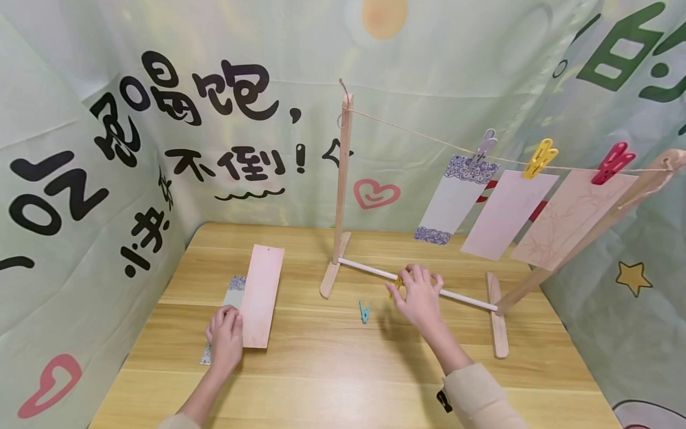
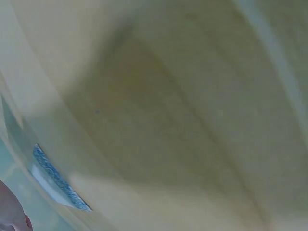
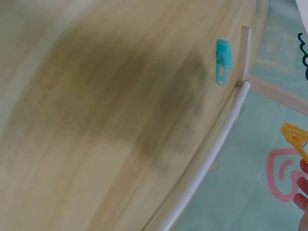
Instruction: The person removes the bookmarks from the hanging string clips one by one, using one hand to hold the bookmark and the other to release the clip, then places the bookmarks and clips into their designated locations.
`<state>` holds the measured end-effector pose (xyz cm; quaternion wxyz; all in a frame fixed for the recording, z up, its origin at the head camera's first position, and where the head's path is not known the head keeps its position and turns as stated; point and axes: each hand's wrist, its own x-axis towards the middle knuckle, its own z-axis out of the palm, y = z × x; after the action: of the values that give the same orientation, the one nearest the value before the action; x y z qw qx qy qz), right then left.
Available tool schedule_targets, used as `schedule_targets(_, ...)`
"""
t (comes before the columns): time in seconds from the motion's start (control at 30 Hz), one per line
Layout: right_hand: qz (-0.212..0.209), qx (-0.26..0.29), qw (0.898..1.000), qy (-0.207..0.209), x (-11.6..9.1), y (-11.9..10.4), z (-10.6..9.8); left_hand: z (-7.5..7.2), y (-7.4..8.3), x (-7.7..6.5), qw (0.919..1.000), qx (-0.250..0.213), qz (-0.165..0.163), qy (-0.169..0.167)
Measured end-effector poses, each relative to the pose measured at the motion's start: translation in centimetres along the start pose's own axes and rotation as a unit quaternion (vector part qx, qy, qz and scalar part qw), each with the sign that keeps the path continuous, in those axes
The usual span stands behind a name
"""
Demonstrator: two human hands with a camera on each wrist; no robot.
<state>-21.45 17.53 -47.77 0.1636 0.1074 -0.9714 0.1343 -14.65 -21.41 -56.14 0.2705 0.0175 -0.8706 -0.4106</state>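
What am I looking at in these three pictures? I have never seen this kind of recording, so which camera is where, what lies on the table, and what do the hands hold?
There is no machine: a person works with two bare hands. The large picture comes from a camera on the head, looking down at a wooden table. The two blurry ones come from cameras on the wrists.

On the table stands a wooden rack with a string across its top. Three paper strips hang from it by a lilac, a yellow and a red peg. A teal peg lies loose on the table.

The left hand rests on a pink paper strip that lies over a blue-patterned strip. The right hand, by the rack's white bottom rod, pinches a yellow peg.
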Motion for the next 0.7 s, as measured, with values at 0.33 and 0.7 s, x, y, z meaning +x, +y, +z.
schedule_targets(0.33, 0.022, -0.004, 0.999, -0.022, -0.7, 0.4, 1.5, -0.7, -1.0, -0.7, 0.9998, 0.004, -0.004, 0.017)
schedule_targets(0.7, 0.034, -0.005, 0.999, -0.034, -1.2, 0.5, 2.6, -1.6, -1.8, -1.2, 0.9988, 0.025, -0.031, 0.029)
